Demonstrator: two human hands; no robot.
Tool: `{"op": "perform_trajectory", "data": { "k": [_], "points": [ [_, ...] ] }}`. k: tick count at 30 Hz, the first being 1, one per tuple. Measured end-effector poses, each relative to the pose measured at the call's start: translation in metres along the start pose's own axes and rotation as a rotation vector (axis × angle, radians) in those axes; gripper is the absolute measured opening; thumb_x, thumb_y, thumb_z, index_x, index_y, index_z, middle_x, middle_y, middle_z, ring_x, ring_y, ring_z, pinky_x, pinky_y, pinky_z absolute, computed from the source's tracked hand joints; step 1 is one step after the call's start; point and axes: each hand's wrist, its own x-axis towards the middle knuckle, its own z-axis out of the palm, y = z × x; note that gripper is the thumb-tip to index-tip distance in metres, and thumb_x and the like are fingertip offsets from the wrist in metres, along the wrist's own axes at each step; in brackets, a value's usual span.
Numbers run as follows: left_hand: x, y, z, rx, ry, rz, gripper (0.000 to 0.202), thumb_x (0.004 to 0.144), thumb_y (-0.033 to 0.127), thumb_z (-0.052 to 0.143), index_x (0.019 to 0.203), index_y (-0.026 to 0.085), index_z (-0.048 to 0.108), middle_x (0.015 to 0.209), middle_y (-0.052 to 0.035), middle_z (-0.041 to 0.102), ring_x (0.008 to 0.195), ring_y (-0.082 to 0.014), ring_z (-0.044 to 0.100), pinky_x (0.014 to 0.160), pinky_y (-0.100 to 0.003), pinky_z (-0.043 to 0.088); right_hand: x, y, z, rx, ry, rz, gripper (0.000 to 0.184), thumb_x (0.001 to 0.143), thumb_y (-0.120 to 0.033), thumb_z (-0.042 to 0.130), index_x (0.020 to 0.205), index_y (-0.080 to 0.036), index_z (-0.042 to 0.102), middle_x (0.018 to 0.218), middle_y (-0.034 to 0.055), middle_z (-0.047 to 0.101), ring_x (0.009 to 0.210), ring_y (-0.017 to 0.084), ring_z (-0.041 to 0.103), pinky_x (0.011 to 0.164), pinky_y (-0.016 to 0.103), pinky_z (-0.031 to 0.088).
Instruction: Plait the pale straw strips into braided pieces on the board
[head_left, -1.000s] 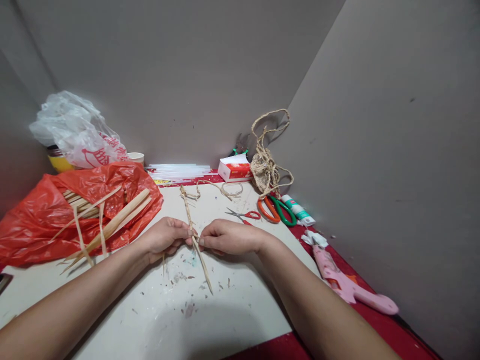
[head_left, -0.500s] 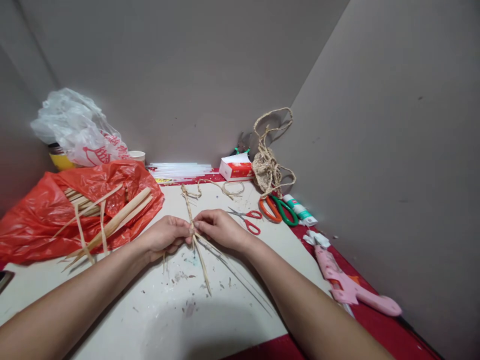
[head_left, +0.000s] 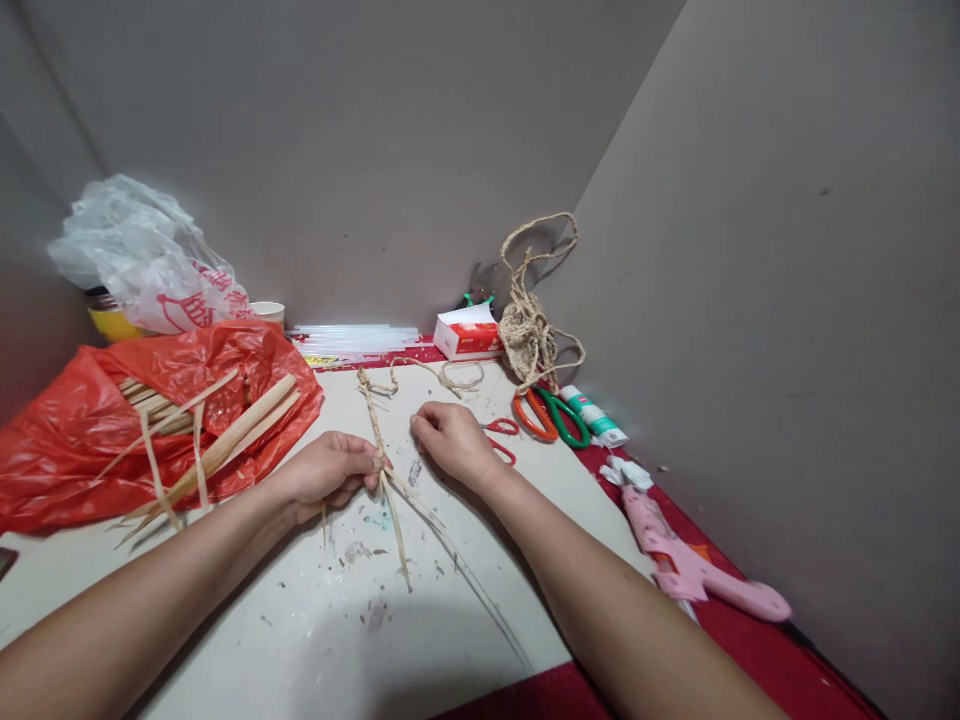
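My left hand [head_left: 330, 472] pinches a thin bundle of dried straw strips [head_left: 373, 418] at its middle, where it lies on the white work board [head_left: 300, 630]. The bundle runs from the far edge of the board toward me and splays out below the pinch. A loose fine strand [head_left: 457, 560] trails from it toward the near right. My right hand [head_left: 450, 440] rests on the board just right of the bundle, apart from it. Its fingers are curled with thumb and forefinger together. I cannot make out anything between them.
Small red scissors [head_left: 504, 428] lie right behind my right hand, with orange-and-green scissors [head_left: 551, 418], a glue tube [head_left: 598, 420] and tangled twine [head_left: 529, 335] beyond. A pink glue gun [head_left: 690, 565] lies at the right edge. A red bag [head_left: 67, 440] of straw strips sits left.
My right hand has let go of the bundle and moved up and to the right, toward the small red scissors. A loose strand now trails free. My left hand kept its pinch.
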Motion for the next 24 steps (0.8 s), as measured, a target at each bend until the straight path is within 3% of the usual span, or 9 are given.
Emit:
{"op": "perform_trajectory", "data": {
  "k": [4, 8, 10, 14, 16, 24],
  "points": [
    [-0.001, 0.001, 0.000, -0.006, -0.013, 0.004, 0.019, 0.066, 0.029, 0.065, 0.072, 0.011, 0.059, 0.053, 0.0038, 0.052, 0.034, -0.0002, 0.020, 0.034, -0.018, 0.010, 0.000, -0.001, 0.004, 0.143, -0.048, -0.012, 0.039, 0.085, -0.042, 0.040, 0.058, -0.017, 0.053, 0.051, -0.0003, 0.051, 0.052, 0.011, 0.044, 0.054, 0.022, 0.032],
    [-0.001, 0.001, 0.000, -0.005, -0.015, 0.012, 0.020, 0.066, 0.030, 0.065, 0.073, 0.012, 0.059, 0.053, 0.0038, 0.052, 0.034, -0.0005, 0.021, 0.033, -0.018, 0.010, -0.004, -0.011, -0.001, 0.285, -0.038, 0.031, 0.021, 0.079, -0.035, 0.051, 0.078, -0.016, 0.058, 0.050, -0.0041, 0.050, 0.048, 0.009, 0.042, 0.049, 0.020, 0.031],
    [0.000, 0.000, -0.001, -0.011, -0.015, 0.012, 0.019, 0.066, 0.029, 0.065, 0.071, 0.012, 0.058, 0.053, 0.0037, 0.052, 0.034, -0.0004, 0.020, 0.033, -0.019, 0.010, -0.007, -0.015, -0.008, 0.376, -0.198, 0.056, 0.026, 0.078, -0.040, 0.054, 0.075, -0.015, 0.058, 0.049, -0.0038, 0.051, 0.044, 0.008, 0.040, 0.046, 0.020, 0.029],
    [0.001, -0.002, -0.003, -0.007, -0.030, 0.005, 0.018, 0.067, 0.029, 0.064, 0.063, 0.013, 0.056, 0.044, 0.0059, 0.043, 0.033, -0.0010, 0.017, 0.034, -0.019, 0.009, -0.011, -0.016, -0.019, 0.508, -0.646, 0.072, 0.036, 0.070, -0.048, 0.063, 0.064, -0.012, 0.059, 0.057, -0.0001, 0.058, 0.041, 0.005, 0.038, 0.041, 0.019, 0.026],
    [0.001, -0.002, -0.002, -0.006, -0.035, 0.006, 0.019, 0.068, 0.030, 0.063, 0.062, 0.013, 0.056, 0.041, 0.0066, 0.040, 0.033, -0.0012, 0.016, 0.034, -0.019, 0.009, -0.012, -0.015, -0.020, 0.566, -0.738, 0.068, 0.034, 0.067, -0.045, 0.067, 0.066, -0.011, 0.061, 0.060, 0.0008, 0.061, 0.041, 0.004, 0.038, 0.040, 0.019, 0.026],
    [0.000, 0.000, 0.000, -0.019, -0.007, 0.013, 0.018, 0.066, 0.029, 0.065, 0.065, 0.013, 0.057, 0.048, 0.0040, 0.049, 0.032, -0.0006, 0.018, 0.033, -0.019, 0.010, -0.011, -0.015, -0.020, 0.654, -0.720, 0.082, 0.014, 0.072, -0.025, 0.060, 0.067, -0.012, 0.059, 0.050, -0.0022, 0.058, 0.041, 0.004, 0.037, 0.041, 0.017, 0.025]
  ]
}}
